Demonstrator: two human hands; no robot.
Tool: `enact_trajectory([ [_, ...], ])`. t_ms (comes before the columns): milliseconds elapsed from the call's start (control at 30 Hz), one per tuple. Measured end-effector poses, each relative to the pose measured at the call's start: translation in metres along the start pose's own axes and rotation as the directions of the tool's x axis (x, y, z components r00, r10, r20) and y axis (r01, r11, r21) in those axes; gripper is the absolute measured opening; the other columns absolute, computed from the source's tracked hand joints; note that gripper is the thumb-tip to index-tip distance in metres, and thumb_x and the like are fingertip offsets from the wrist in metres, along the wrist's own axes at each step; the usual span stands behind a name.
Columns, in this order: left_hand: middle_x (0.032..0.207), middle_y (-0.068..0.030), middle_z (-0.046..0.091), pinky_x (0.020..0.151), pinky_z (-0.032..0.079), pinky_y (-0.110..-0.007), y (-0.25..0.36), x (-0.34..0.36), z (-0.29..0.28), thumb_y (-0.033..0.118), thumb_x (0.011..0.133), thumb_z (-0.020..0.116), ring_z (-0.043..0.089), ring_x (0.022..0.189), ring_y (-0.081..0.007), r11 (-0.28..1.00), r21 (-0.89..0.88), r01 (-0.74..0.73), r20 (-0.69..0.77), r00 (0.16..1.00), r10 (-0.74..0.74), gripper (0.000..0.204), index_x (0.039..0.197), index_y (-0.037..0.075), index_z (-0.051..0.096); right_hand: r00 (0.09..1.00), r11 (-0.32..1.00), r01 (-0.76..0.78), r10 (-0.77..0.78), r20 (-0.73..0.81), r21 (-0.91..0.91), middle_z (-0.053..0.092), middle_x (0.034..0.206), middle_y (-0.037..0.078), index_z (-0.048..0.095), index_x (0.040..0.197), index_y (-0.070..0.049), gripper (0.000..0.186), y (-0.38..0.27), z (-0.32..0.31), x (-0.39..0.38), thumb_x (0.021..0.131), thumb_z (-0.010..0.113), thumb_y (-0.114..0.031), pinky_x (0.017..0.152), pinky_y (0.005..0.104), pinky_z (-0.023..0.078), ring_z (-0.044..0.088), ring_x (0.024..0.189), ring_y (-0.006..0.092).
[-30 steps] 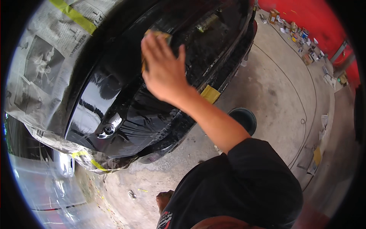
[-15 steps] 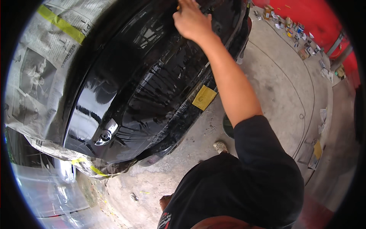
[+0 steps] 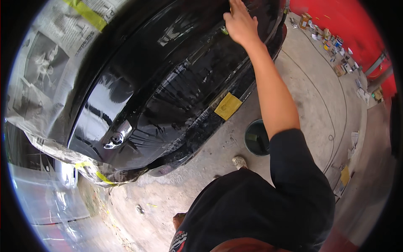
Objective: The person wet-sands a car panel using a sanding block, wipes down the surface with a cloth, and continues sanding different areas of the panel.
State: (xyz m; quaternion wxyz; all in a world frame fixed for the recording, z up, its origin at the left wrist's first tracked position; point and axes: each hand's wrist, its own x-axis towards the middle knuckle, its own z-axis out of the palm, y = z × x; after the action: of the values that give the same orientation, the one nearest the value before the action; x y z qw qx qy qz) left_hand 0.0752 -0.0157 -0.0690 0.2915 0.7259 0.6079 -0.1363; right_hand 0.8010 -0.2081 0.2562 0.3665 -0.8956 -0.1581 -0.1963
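Observation:
My right hand (image 3: 241, 25) is up on the wet, glossy black car panel (image 3: 176, 71), gripping a yellowish pad of which only slivers show past the fingers. A silver metal fitting (image 3: 117, 136) is set in the panel's lower left. A yellow sheet (image 3: 228, 106) rests on the lower right ledge of the panel. Newspaper masking (image 3: 50, 75) with yellow tape covers the bodywork at left. My left hand (image 3: 178, 219) shows small beside my dark shirt at the bottom, its fingers mostly hidden.
A dark bucket (image 3: 257, 137) stands on the concrete floor (image 3: 218, 155) beside a foot (image 3: 239, 161). A hose (image 3: 331, 126) runs along the right. Cans, boxes and papers (image 3: 336, 50) line the red wall. Clear plastic sheeting (image 3: 50, 201) covers something at lower left.
My right hand has swept up and to the right across the black panel with the pad, and my forearm with it. More of the bucket and a foot now show.

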Motion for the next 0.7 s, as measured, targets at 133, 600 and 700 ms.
enact_trajectory([
  [133,0.074,-0.0145,0.074,0.069,0.055,-0.041,0.071,-0.029,-0.038,0.033,0.077,0.073,0.072,0.073,-0.0233,0.997,-0.001,-0.072,0.042,0.997,0.072,0.028,0.079,0.005,0.078,0.966,0.981,0.194,-0.187,-0.179,0.023,0.023,0.168,0.006,0.029,0.159,-0.014,0.067,-0.017,0.032,-0.054,0.097,0.052,-0.028,0.117,0.0672,0.022,0.021,0.155,0.0251],
  [600,0.094,-0.0158,0.075,0.077,0.056,-0.043,0.025,0.031,-0.026,0.028,0.077,0.074,0.073,0.089,-0.0333,0.972,-0.116,-0.204,-0.089,0.977,0.195,0.028,0.097,0.009,0.077,0.767,0.737,0.633,-0.639,-0.059,0.236,0.034,0.163,0.010,0.044,0.150,-0.008,0.085,-0.218,0.071,-0.230,0.076,0.080,-0.029,0.109,0.0754,0.022,0.032,0.150,0.0267],
  [700,0.094,-0.0163,0.075,0.078,0.056,-0.043,0.039,0.031,-0.028,0.027,0.078,0.073,0.073,0.090,-0.0332,0.948,-0.126,-0.293,-0.086,0.955,0.284,0.028,0.098,0.008,0.076,0.529,0.498,0.811,-0.848,-0.022,0.307,0.046,0.155,0.009,0.058,0.140,-0.007,0.059,-0.271,0.100,-0.269,0.084,0.065,-0.022,0.111,0.0766,0.015,0.033,0.149,0.0206],
])
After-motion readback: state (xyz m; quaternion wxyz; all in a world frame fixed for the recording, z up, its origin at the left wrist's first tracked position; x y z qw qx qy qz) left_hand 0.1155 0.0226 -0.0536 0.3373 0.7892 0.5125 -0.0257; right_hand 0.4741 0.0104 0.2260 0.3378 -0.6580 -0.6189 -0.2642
